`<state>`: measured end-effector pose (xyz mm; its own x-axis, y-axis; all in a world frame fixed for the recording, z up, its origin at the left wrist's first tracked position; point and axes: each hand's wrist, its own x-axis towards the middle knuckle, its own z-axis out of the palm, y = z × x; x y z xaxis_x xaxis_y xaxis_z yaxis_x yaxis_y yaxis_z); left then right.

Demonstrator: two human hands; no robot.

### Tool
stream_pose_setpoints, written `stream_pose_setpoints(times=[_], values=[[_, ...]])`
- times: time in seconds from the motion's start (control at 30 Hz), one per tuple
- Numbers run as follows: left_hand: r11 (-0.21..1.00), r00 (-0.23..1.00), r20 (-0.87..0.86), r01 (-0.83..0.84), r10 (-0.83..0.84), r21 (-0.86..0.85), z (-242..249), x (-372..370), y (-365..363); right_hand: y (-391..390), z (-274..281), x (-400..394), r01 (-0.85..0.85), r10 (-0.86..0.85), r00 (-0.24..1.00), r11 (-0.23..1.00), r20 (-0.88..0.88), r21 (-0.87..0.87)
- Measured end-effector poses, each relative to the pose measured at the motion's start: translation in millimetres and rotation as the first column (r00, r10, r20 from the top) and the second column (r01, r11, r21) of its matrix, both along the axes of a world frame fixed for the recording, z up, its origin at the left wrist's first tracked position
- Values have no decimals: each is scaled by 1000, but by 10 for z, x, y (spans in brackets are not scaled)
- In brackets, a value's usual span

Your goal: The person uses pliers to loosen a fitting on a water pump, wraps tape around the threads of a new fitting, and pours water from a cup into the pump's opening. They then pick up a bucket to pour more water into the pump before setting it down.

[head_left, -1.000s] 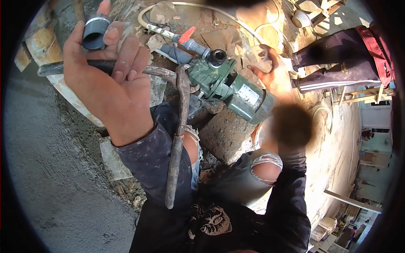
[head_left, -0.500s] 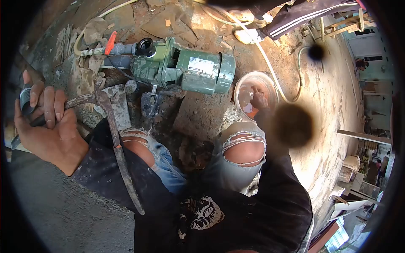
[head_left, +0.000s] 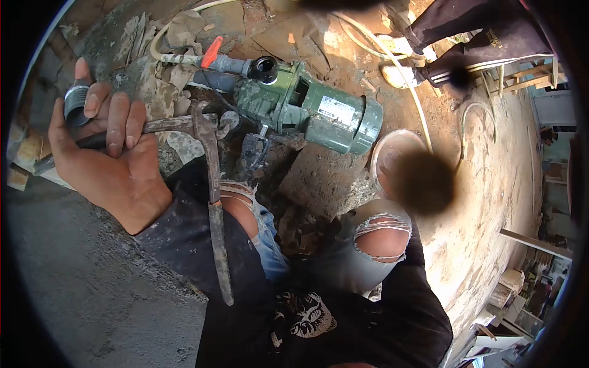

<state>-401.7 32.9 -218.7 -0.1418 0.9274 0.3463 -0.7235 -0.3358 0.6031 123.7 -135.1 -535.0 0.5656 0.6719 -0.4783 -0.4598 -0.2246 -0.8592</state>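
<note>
My left hand (head_left: 132,162) is closed at the left. Its fingers wrap one handle of a pair of rusty pliers (head_left: 213,162), spread wide, whose other handle hangs down across my sleeve. A short threaded pipe fitting (head_left: 76,101) sits between the raised fingers of the same hand. Beyond the pliers lies a green water pump (head_left: 313,107), with a dark open port (head_left: 265,69) on top and grey pipes at its left. A round bucket (head_left: 383,156) stands to the pump's right, partly covered by a dark blurred spot. My right hand cannot be seen; only its sleeve shows.
A red valve handle (head_left: 212,52) sits on the pipe left of the pump. A pale hose (head_left: 419,101) runs over the dirt floor towards the bucket. Another person's legs (head_left: 478,40) are at the upper right. Rough grey concrete (head_left: 110,270) spreads at lower left.
The view has shifted, so the pump and bucket appear further right and lower. My right hand, earlier inside the bucket, no longer shows. My left hand still holds the pliers and pipe fitting.
</note>
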Motion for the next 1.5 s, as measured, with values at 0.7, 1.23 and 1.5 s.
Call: stream_pose_setpoints(times=[0.7,1.23,1.5], values=[[993,975,187,-122,119,6,60,-158,-160,2243,2368,-1899,-775,246,265,629,932,54],[996,976,201,-88,86,3,30,-262,-98,2474,2368,-2231,-827,382,-57,499,923,-257],[859,846,185,-459,501,-226,316,59,-194,2439,2462,-2289,-767,305,-173,555,937,-322]])
